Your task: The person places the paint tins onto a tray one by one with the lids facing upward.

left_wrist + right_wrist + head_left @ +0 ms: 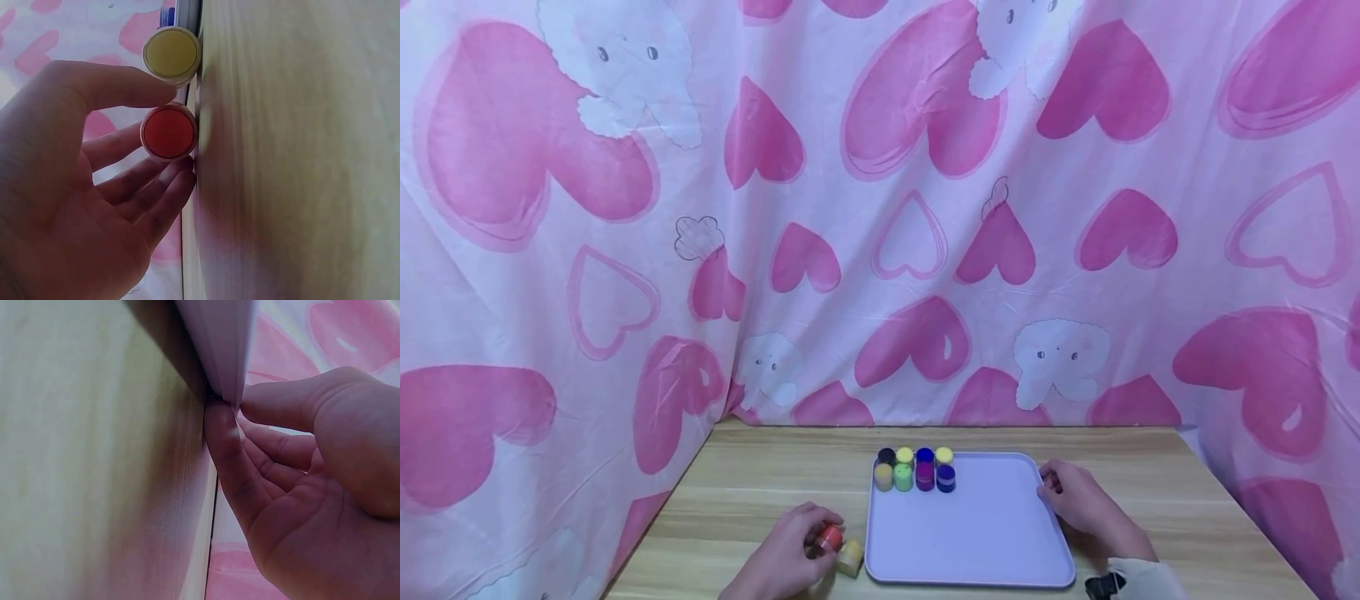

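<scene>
1. My left hand (786,554) is curled round a small red-lidded pot (830,537), thumb above and fingertips below, so I pinch it by its sides. It stands on the wooden table (752,492) just left of the tray.
2. From the left wrist view the red pot (169,131) shows a round, flat, matte lid in a pale rim, with my fingers (159,187) bent under it.
3. A yellow-lidded pot (850,557) of the same shape sits just beside the red one, nearer the tray's left edge; I am not touching it.
4. My right hand (1075,500) holds the right rim of the lilac tray (985,542). From the right wrist view my thumb and forefinger (228,440) pinch the thin edge of the tray (219,337), the other fingers loosely curled behind.
5. The tray is a smooth, shallow, rounded square with a low raised lip, lying flat on the table.
6. In its far left corner eight little pots (916,469) stand close together in two rows, with black, yellow, blue, green and purple lids among them.
7. The table is pale wood grain with a straight far edge.
8. Behind and on both sides hangs a creased pink cloth (880,208) printed with big pink hearts and white elephants.
</scene>
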A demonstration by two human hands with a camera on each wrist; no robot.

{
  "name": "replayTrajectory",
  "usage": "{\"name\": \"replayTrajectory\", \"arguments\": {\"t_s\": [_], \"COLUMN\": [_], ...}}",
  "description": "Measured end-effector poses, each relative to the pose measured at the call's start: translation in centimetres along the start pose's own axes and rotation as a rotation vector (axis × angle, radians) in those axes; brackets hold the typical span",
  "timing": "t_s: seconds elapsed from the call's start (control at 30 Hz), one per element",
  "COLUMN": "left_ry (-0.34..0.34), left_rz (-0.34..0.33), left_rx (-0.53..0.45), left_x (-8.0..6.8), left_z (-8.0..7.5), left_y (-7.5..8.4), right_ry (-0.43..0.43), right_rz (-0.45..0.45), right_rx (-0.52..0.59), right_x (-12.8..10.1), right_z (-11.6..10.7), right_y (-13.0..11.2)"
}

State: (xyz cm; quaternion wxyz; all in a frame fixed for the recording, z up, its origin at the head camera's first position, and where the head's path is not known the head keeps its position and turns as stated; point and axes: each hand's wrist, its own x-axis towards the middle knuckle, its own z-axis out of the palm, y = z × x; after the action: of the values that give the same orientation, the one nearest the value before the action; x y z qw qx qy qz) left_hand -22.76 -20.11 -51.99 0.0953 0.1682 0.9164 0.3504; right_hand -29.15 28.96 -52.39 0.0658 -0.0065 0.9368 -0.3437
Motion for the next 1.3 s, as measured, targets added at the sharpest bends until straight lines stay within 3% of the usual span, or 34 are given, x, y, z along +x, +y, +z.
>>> {"name": "replayTrajectory", "arguments": {"t_s": [0.27,0.53,0.8,1.1,1.3], "left_ry": [0.007,0.089,0.157,0.177,0.168], "left_rz": [-0.002,-0.061,0.075,0.149,0.159], "left_rx": [-0.085,-0.155,-0.155,-0.134,-0.125], "left_x": [0.3,1.3,1.9,3.3,4.6], "left_z": [-0.3,-0.3,-0.2,0.4,0.6], "left_y": [0.1,0.9,1.1,1.8,2.7], "right_ry": [0.000,0.007,0.012,0.015,0.011], "right_rz": [0.003,-0.008,-0.023,-0.029,-0.025], "right_rx": [0.009,0.005,-0.004,0.000,0.006], "right_x": [-0.1,-0.1,-0.2,-0.2,-0.1], "right_z": [0.0,0.1,0.0,0.0,0.0], "right_y": [-0.2,0.0,-0.1,-0.1,-0.1]}}
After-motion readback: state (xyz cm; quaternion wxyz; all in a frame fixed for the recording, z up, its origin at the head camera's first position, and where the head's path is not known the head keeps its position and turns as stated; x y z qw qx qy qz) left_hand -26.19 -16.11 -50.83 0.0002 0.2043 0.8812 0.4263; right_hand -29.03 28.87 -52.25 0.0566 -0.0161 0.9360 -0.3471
